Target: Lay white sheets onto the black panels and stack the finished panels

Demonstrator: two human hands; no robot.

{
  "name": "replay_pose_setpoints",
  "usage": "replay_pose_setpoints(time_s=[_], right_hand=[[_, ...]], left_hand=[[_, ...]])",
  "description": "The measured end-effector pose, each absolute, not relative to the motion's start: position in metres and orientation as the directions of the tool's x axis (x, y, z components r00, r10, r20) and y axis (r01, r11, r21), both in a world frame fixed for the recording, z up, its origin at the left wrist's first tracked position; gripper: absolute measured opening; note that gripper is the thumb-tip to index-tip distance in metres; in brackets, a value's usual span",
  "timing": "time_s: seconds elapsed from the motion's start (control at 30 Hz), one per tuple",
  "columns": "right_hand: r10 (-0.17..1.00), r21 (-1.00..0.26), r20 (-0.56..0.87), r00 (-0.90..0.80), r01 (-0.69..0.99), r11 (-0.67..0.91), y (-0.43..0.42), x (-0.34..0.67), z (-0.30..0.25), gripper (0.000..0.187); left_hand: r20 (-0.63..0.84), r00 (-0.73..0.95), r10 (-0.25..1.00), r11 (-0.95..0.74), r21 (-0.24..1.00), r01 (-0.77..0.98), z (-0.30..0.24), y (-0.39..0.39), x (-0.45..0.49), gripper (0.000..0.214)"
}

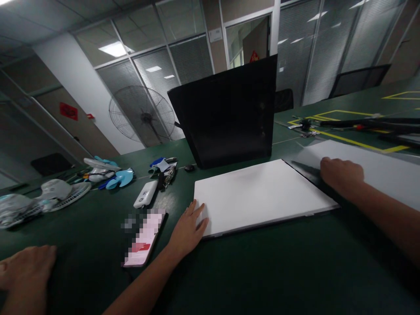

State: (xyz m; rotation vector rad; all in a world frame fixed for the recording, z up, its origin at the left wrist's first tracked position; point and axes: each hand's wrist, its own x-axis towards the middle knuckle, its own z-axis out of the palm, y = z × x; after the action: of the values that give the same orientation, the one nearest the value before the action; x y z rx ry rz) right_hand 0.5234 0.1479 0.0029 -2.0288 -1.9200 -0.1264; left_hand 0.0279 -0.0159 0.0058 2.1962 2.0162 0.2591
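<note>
White panel flat on table, left hand on it, right hand at loose sheet

White panel [252, 197] lies flat on the dark green table [246, 271], in front of the wearer, dark edging showing along its near and right sides. Left hand [190, 225] rests at its left end, fingers spread on the surface and near corner; hand is open, not gripping. Right hand [343, 173] is just past the panel's right edge, fingers curled, over the left part of a white sheet [387, 168]; can't tell whether it pinches the sheet. Greyish see-through film [306, 168] shows between panel and sheet.

Black panel [229, 113] stands up behind the white one, leaning a bit. Left of the white panel: phone [144, 240], screen partly pixelated, near the left hand; beyond it a white handheld device [146, 194], keys [169, 177] just beside that, and a small dark object [189, 168] near the black panel's foot.

Far left: small blue fan blades [120, 178] among white parts. Another person's hand [29, 269] rests on the table at lower left, fingers folded; contents can't be seen.

Right, farther back: yellow tape lines [364, 139], black strips [364, 124] lying across them. Background: large standing fan [144, 116], partition with blinds [197, 57], open doorway [251, 41], chair [359, 81].
</note>
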Motion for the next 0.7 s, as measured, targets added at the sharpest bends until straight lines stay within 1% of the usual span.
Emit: replay_pose_setpoints(time_s=[0.07,0.1,0.17,0.23,0.27,0.33,0.4,0.47,0.57,0.6,0.63,0.67,0.7], right_hand=[[0.950,-0.116,0.299,0.087,0.992,-0.055,0.132,0.497,0.016,0.042],[0.953,-0.082,0.297,0.054,0.996,-0.031,0.122,0.481,0.020,0.041],[0.957,-0.037,0.280,-0.072,0.996,0.086,0.100,0.444,0.024,0.036],[0.930,-0.008,0.245,-0.273,0.959,0.284,0.078,0.408,0.021,0.031],[0.888,-0.001,0.229,-0.398,0.913,0.409,0.068,0.392,0.018,0.030],[0.746,-0.011,0.211,-0.632,0.762,0.648,0.051,0.369,0.009,0.032],[0.599,-0.047,0.215,-0.771,0.605,0.795,0.040,0.356,0.002,0.036],[0.528,-0.113,0.220,-0.820,0.517,0.849,0.033,0.351,-0.001,0.041],[0.452,-0.226,0.228,-0.863,0.404,0.886,0.036,0.354,0.001,0.056],[0.434,-0.243,0.248,-0.866,0.378,0.893,0.042,0.358,0.003,0.059],[0.440,-0.242,0.278,-0.854,0.381,0.893,0.051,0.364,0.004,0.060],[0.489,-0.224,0.309,-0.816,0.437,0.871,0.063,0.374,0.006,0.058],[0.575,-0.201,0.339,-0.745,0.540,0.817,0.077,0.387,0.007,0.055]], left_hand=[[0.023,0.081,0.996,-0.084,0.228,0.970,0.006,-0.016,0.028,0.061],[0.017,0.080,0.997,-0.082,0.232,0.969,0.006,-0.016,0.028,0.061],[0.011,0.080,0.997,-0.080,0.248,0.965,0.007,-0.017,0.028,0.062],[0.020,0.073,0.997,-0.076,0.273,0.959,0.008,-0.017,0.027,0.063],[0.029,0.066,0.997,-0.072,0.288,0.955,0.008,-0.016,0.027,0.064],[0.042,0.046,0.998,-0.057,0.312,0.948,0.008,-0.015,0.025,0.068],[0.043,0.037,0.998,-0.049,0.322,0.946,0.007,-0.014,0.024,0.071],[0.028,0.039,0.999,-0.046,0.307,0.951,0.006,-0.013,0.023,0.075],[0.005,0.044,0.999,-0.044,0.259,0.965,0.002,-0.012,0.024,0.084],[0.007,0.044,0.999,-0.045,0.249,0.967,0.001,-0.012,0.025,0.084],[0.013,0.047,0.999,-0.049,0.247,0.968,0.001,-0.012,0.025,0.082],[0.019,0.050,0.999,-0.054,0.251,0.967,0.000,-0.012,0.025,0.077],[0.026,0.051,0.998,-0.056,0.259,0.964,0.000,-0.012,0.026,0.072]])
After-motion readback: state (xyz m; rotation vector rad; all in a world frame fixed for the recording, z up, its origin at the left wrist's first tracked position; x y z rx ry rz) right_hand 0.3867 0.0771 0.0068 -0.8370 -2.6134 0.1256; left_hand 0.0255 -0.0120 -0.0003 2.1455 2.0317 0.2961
